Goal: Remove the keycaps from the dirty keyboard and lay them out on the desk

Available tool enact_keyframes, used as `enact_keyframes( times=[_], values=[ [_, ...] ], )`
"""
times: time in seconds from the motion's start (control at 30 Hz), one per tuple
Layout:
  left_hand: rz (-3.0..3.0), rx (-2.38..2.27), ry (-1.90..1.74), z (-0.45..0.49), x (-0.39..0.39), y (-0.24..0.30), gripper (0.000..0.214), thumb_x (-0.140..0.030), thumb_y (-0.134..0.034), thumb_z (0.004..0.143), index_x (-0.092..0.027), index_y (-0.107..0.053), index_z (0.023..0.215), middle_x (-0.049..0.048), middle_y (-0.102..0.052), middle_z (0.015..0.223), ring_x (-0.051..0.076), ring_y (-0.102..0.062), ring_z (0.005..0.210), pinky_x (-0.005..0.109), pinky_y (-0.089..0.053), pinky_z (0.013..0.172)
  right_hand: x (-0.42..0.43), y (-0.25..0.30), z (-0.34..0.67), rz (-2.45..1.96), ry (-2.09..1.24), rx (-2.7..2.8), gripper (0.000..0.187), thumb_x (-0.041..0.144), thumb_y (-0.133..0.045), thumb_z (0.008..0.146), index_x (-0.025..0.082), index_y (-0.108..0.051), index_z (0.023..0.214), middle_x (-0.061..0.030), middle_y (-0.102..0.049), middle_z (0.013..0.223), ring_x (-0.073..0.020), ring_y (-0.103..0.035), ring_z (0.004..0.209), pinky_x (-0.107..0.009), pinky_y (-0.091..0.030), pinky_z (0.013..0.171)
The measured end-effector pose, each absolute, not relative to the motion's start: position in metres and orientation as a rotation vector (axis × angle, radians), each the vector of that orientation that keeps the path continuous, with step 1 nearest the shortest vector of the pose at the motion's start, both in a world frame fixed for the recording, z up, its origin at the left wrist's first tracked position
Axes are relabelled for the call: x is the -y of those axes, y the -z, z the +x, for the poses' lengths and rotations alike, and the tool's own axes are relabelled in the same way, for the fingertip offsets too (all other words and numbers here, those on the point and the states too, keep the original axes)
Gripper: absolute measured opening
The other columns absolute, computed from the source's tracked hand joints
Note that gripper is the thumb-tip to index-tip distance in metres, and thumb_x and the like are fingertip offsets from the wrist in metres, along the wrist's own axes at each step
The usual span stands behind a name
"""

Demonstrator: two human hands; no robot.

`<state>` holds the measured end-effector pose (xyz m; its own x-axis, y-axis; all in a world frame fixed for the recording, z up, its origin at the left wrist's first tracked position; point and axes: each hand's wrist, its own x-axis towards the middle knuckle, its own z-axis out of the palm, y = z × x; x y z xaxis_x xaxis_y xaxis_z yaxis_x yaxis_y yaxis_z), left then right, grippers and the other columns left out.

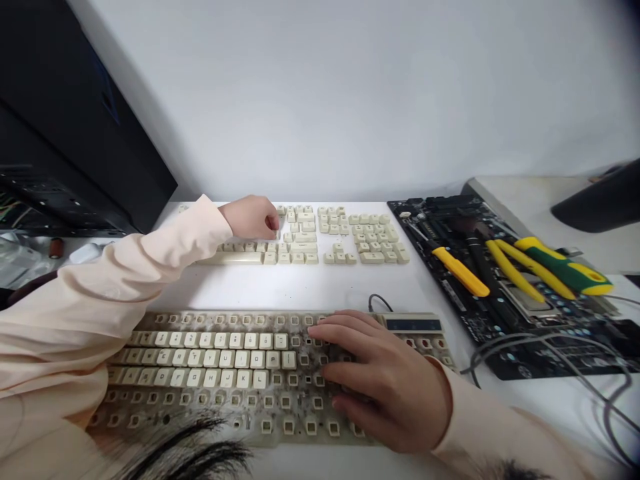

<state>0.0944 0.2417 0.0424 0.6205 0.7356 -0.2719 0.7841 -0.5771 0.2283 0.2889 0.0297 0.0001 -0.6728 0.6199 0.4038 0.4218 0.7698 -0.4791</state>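
Note:
A beige keyboard (295,433) lies across the front of the white desk. Several rows of keycaps (227,359) sit on its left and middle part, while the other positions show bare square sockets. My right hand (385,380) rests on the right part of the keyboard, fingers stretched out and apart. Farther back, my left hand (251,217) is over loose keycaps (303,238) laid out in keyboard order. Its fingers are curled and pinched together at the layout; whatever they may hold is hidden.
A black motherboard (463,320) at the right carries a yellow-handled screwdriver (460,271), yellow-handled pliers (530,267) and a green-and-yellow handled tool (563,267). Grey cable (595,357) loops in front of them. A black computer case (75,113) stands at the left, a white wall (325,100) behind.

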Motion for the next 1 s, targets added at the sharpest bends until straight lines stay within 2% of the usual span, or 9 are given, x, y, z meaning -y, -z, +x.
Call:
enact_keyframes(
  times=[0.47, 0.7, 1.0],
  values=[
    [2.517, -1.202, 0.294, 0.0975, -0.2415, -0.0432, 0.028, -0.029, -0.057, 0.065, -0.016, -0.069, 0.087, 0.0005, -0.071, 0.086, 0.014, -0.062, 0.075, 0.020, -0.041, 0.065, -0.0287, -0.0009, 0.2877, -0.846, -0.408, 2.425, 0.014, 0.016, -0.051, 0.081, 0.015, -0.065, 0.079, -0.0117, -0.056, 0.115, -0.0238, -0.050, 0.106, -0.043, -0.043, 0.090],
    [2.513, -1.176, 0.302, 0.0955, -0.2430, -0.0442, 0.031, -0.036, -0.057, 0.068, -0.017, -0.069, 0.089, 0.0003, -0.071, 0.085, 0.013, -0.062, 0.074, 0.020, -0.041, 0.063, -0.0287, -0.0008, 0.2870, -0.850, -0.401, 2.433, 0.015, 0.017, -0.050, 0.082, 0.016, -0.065, 0.077, -0.0117, -0.056, 0.116, -0.0235, -0.050, 0.106, -0.042, -0.043, 0.091],
    [2.517, -1.173, 0.296, 0.0972, -0.2427, -0.0440, 0.028, -0.030, -0.056, 0.069, -0.016, -0.069, 0.088, 0.0008, -0.071, 0.084, 0.013, -0.062, 0.073, 0.019, -0.041, 0.063, -0.0285, -0.0007, 0.2877, -0.853, -0.392, 2.439, 0.015, 0.017, -0.050, 0.083, 0.017, -0.064, 0.078, -0.0118, -0.056, 0.114, -0.0225, -0.051, 0.106, -0.041, -0.043, 0.091]
  ],
)
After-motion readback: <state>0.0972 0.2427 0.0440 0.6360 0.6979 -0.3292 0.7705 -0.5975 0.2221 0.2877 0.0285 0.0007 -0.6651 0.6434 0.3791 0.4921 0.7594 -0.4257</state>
